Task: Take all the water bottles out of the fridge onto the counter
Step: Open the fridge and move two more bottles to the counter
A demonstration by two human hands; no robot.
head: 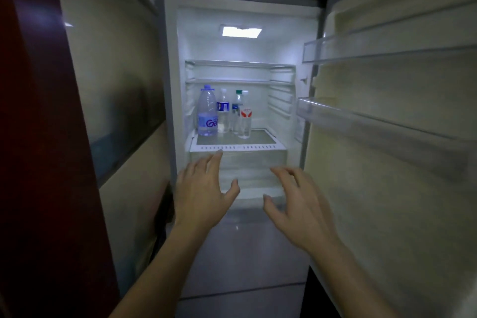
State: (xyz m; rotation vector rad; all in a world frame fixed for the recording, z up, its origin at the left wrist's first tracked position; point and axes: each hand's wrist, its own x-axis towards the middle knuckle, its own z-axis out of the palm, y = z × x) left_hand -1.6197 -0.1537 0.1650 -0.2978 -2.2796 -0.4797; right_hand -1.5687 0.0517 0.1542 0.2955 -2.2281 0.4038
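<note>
Four water bottles [224,113] stood clustered at the left edge of the fridge's glass shelf [258,138] — the large blue-capped one [207,111] outermost. Below the shelf's front edge, the left hand [204,188] and right hand [296,204] hovered with fingers relaxed — grasping nothing.

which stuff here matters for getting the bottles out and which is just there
Part of the job:
large blue-capped bottle
blue-label bottle
green-capped bottle
red-label bottle
glass shelf under them
left hand and right hand, both empty

Just there:
door bins
fridge light
crisper drawer
</note>
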